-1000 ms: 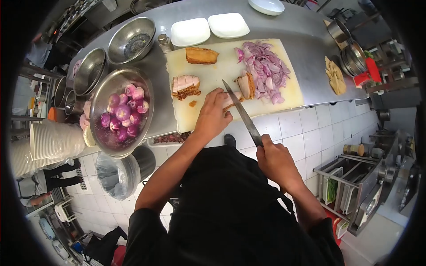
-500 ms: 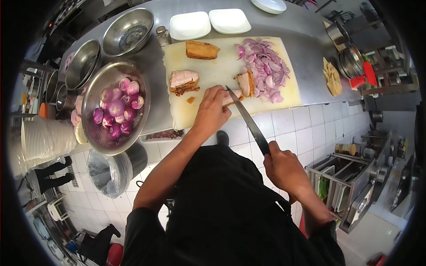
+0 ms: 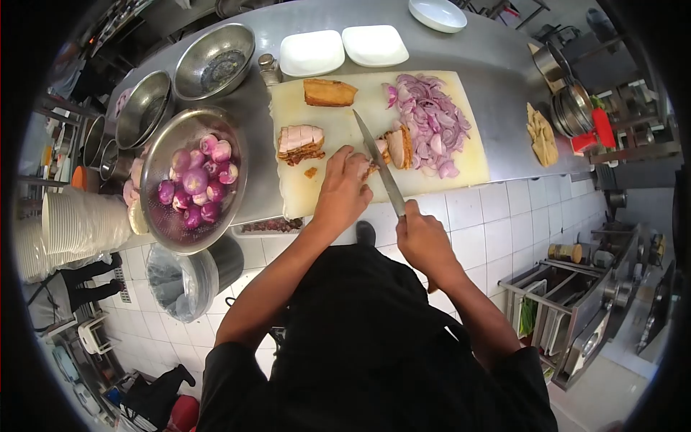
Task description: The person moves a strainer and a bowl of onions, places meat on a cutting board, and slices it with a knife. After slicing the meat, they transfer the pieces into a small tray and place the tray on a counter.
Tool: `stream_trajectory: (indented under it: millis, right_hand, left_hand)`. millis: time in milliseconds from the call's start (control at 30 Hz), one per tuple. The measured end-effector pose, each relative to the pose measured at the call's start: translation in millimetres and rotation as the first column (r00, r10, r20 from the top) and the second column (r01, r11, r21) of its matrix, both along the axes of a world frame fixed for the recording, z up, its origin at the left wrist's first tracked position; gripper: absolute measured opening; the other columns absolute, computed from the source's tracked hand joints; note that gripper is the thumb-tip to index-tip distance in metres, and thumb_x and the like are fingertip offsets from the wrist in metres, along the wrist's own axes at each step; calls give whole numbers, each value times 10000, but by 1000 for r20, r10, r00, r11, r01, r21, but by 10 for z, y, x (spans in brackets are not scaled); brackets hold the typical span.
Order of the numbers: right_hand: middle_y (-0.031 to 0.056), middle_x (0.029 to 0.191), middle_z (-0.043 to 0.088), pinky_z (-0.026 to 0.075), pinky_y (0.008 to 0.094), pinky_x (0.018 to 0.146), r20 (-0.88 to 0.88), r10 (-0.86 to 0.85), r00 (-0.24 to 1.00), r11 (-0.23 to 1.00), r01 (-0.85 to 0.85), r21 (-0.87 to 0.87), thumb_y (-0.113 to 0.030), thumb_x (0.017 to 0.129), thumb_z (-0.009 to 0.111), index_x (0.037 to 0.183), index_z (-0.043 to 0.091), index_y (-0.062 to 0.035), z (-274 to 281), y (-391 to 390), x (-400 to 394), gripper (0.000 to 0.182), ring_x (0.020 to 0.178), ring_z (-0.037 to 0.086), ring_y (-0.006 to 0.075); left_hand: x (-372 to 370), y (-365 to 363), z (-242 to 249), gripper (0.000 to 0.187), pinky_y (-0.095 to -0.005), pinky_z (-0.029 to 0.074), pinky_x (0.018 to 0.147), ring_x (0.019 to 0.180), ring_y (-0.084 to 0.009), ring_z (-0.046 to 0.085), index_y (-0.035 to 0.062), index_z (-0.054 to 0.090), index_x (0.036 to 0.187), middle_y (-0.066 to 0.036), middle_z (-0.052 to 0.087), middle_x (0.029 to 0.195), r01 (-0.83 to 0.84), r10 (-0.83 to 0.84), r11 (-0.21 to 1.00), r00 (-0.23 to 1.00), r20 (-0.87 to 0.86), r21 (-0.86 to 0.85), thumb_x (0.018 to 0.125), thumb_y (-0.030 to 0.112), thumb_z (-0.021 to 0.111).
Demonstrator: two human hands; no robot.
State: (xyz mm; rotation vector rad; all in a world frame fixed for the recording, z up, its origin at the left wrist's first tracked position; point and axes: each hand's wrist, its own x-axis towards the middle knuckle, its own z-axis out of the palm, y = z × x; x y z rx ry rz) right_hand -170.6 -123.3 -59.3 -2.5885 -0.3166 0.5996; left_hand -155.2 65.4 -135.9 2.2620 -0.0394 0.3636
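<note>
My right hand [image 3: 426,243] grips the handle of a long knife [image 3: 386,170]. Its blade lies slantwise over a piece of roasted pork belly [image 3: 369,171]. My left hand [image 3: 344,190] presses that piece with curled fingertips, just left of the blade. Cut pork slices [image 3: 399,147] with browned edges stand to the blade's right. On the white cutting board [image 3: 296,193] there is also a sliced pork chunk [image 3: 300,142] at the left and a brown pork slab [image 3: 330,92] at the back. A heap of sliced red onion [image 3: 432,126] covers the board's right side.
Left of the board, a steel colander [image 3: 155,162] holds several peeled red onions [image 3: 194,180]. Steel bowls [image 3: 214,61], a shaker [image 3: 269,69] and white dishes [image 3: 312,52] stand behind. A tan cloth [image 3: 541,135] lies at right; a lined bin [image 3: 180,281] stands below.
My right hand has pushed the knife forward and left, so the blade now crosses the pork beside my left fingers. My left hand keeps hold of the pork.
</note>
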Motion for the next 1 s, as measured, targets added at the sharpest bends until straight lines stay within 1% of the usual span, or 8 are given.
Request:
stream_trajectory:
  millis: [100, 267, 400, 433, 500, 600, 800, 1000]
  right_hand:
    - [334, 776, 666, 513, 641, 770, -53, -22, 998, 999, 20, -37, -147, 985, 503, 1098, 497, 27, 223, -91, -47, 208, 777, 649, 564]
    - [320, 776, 666, 502, 637, 761, -107, -49, 993, 995, 40, -87, -149, 1002, 499, 1136, 489, 13, 490, -296, -126, 211, 779, 651, 554]
    - [302, 771, 667, 490, 634, 756, -37, -66, 997, 995, 63, -82, -171, 1014, 507, 1195, 485, -14, 460, -522, -234, 241, 772, 643, 541]
    - [262, 789, 678, 471, 610, 756, -85, -143, 986, 987, 136, -86, -145, 994, 552, 1119, 514, 0, 557, -503, -237, 195, 804, 637, 521]
    - [257, 789, 682, 475, 603, 756, -130, -184, 974, 982, 176, -75, -138, 990, 556, 1124, 519, 3, 628, -551, -262, 197, 809, 642, 513]
    - [250, 789, 687, 481, 589, 751, -100, -192, 976, 981, 187, -58, -131, 987, 560, 1127, 522, 9, 587, -687, -336, 202, 808, 648, 503]
    - [286, 758, 665, 485, 617, 745, -126, -178, 976, 984, 179, -9, -174, 1019, 507, 1164, 483, -9, 530, -824, -347, 221, 771, 640, 532]
    - [291, 753, 658, 481, 617, 752, -152, -167, 974, 986, 167, -11, -176, 1016, 513, 1150, 489, -15, 507, -838, -346, 210, 789, 638, 535]
  left_hand:
    - [-43, -12, 18, 483, -460, 466, 1064, 1261, -440, 512, -21, 597, 1254, -244, 507, 1374, -26, 25, 999, 1000, 7, 47, 779, -49, 680]
    - [56, -38, -17, 385, -469, 485, 1025, 1196, -419, 557, -33, 639, 1224, -246, 535, 1327, -106, 109, 993, 991, -83, 43, 839, -40, 646]
    - [177, -76, -58, 364, -472, 495, 997, 1151, -413, 581, -43, 644, 1214, -231, 552, 1286, -201, 206, 978, 974, -95, 57, 850, -25, 656]
    - [180, -78, -41, 368, -472, 497, 988, 1139, -407, 584, -43, 645, 1214, -227, 558, 1269, -201, 206, 978, 975, -81, 62, 848, -17, 661]
    - [98, -96, 28, 375, -472, 501, 971, 1114, -396, 590, -43, 647, 1215, -220, 570, 1236, -195, 199, 978, 978, -60, 73, 843, -1, 671]
    - [-6, -160, 184, 345, -465, 510, 908, 1044, -365, 599, -25, 679, 1171, -194, 594, 1141, -178, 157, 952, 982, 102, 248, 831, 34, 697]
    - [74, -170, 20, 144, -444, 506, 821, 962, -319, 597, 4, 712, 933, -131, 601, 1005, -110, 88, 921, 993, 76, 374, 804, 66, 723]
    - [3, -173, -96, 81, -439, 515, 795, 867, -314, 605, 10, 702, 866, -125, 601, 893, -133, 96, 938, 987, 129, 320, 792, 43, 712]
